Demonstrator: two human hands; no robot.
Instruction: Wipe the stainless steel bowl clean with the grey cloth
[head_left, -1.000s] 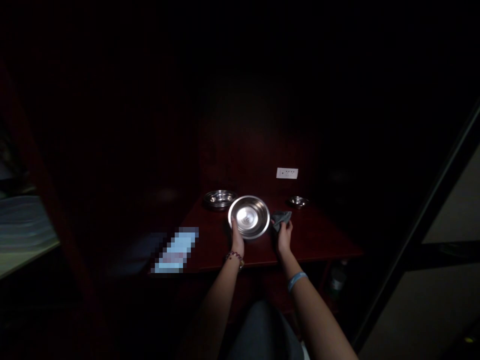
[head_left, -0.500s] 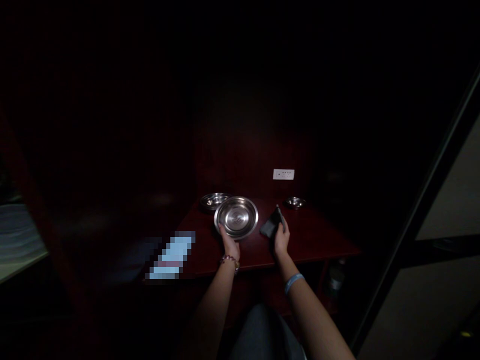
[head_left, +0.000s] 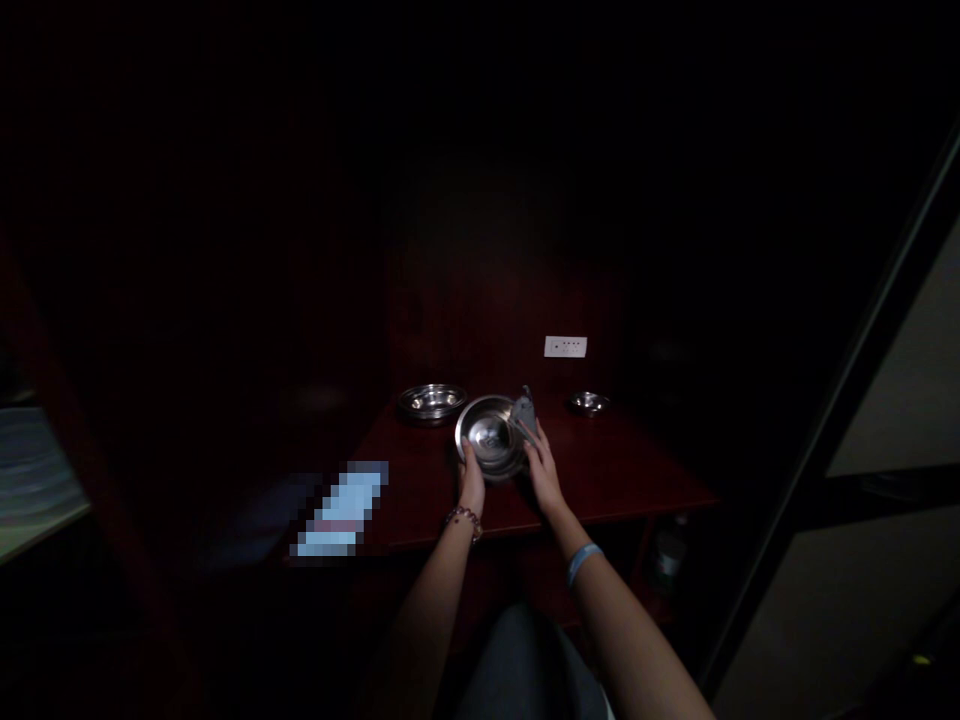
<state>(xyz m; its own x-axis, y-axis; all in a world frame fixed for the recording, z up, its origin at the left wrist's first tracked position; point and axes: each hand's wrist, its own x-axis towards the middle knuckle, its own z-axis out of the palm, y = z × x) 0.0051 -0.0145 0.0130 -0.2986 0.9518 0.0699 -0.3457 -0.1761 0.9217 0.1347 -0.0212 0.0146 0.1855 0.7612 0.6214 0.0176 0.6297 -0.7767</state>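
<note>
My left hand (head_left: 471, 480) grips the near left rim of a shiny steel bowl (head_left: 487, 436), holding it tilted toward me above a dark red table (head_left: 615, 470). My right hand (head_left: 541, 472) holds a small grey cloth (head_left: 523, 408) against the bowl's right rim. A beaded bracelet sits on my left wrist and a light blue band on my right.
A second steel bowl (head_left: 431, 401) rests at the table's back left, a smaller steel dish (head_left: 587, 402) at the back right. A white wall outlet (head_left: 565, 346) is on the dark panel behind. A blurred light patch (head_left: 341, 508) lies at the left. The surroundings are very dark.
The bowl has moved right and tipped up toward me. My right hand has brought the cloth left from the table side onto the bowl's right rim.
</note>
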